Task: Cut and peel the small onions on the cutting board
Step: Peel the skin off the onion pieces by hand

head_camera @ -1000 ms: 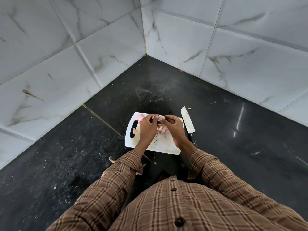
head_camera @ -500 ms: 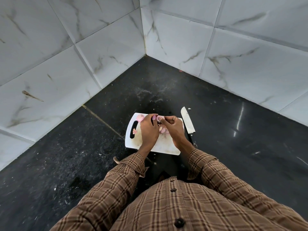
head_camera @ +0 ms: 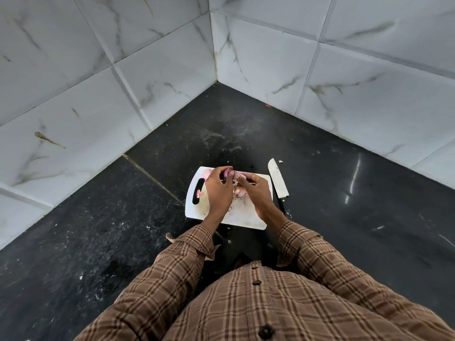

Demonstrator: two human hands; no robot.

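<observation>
A white cutting board (head_camera: 242,217) with a slot handle on its left lies on the black counter. Above its far edge my left hand (head_camera: 218,189) holds a small pink onion (head_camera: 227,172) in its curled fingers. My right hand (head_camera: 256,189) pinches the same onion from the right, fingertips meeting the left hand's. Several pale pink onion pieces (head_camera: 240,192) lie on the board between and under my hands, partly hidden. Another pink piece (head_camera: 206,172) shows at the board's far left corner.
A knife (head_camera: 277,179) with a white blade lies on the counter just right of the board, tip pointing away. A scrap of peel (head_camera: 199,193) sits by the board's handle slot. Marble-tiled walls (head_camera: 147,82) close the corner behind. Small crumbs dot the black counter (head_camera: 123,230).
Both hands stay together over the board's far edge. The fingers have shifted slightly around the small onion; nothing else has moved.
</observation>
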